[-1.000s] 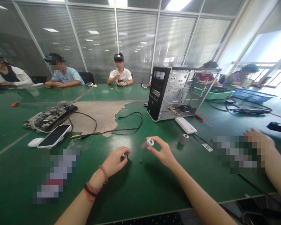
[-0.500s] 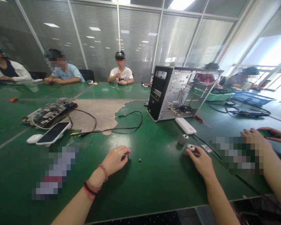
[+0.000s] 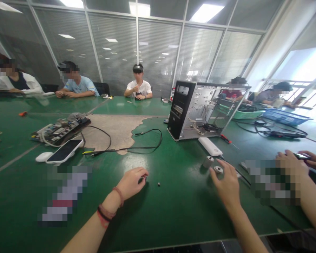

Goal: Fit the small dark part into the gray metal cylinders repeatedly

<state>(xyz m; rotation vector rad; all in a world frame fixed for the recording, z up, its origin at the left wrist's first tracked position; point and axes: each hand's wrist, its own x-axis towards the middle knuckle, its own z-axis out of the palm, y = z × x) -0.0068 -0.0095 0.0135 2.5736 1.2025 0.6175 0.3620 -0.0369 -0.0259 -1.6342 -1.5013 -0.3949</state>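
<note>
My left hand (image 3: 135, 181), with bracelets on its wrist, rests low over the green table, thumb and fingers pinched together. A small dark bit shows at its fingertips, too small to name. Just right of it lies a tiny metal piece (image 3: 159, 184). My right hand (image 3: 228, 182) is open, thumb and fingers spread around a silver metal cylinder (image 3: 218, 169) without visibly gripping it; the hand partly hides it. A second, similar metal cylinder (image 3: 209, 161) stands upright just behind and to the left.
Beyond the cylinders are a white power bank (image 3: 210, 146), an open computer case (image 3: 184, 112) and a red screwdriver (image 3: 226, 139). A phone (image 3: 65, 151), circuit boards (image 3: 61, 129) and a black cable (image 3: 147, 151) lie left. Another person's hands (image 3: 292, 163) work at right.
My right hand has let go of the metal cylinder and its fingers have spread. My left hand keeps its pinch. The whole view has shifted slightly.
</note>
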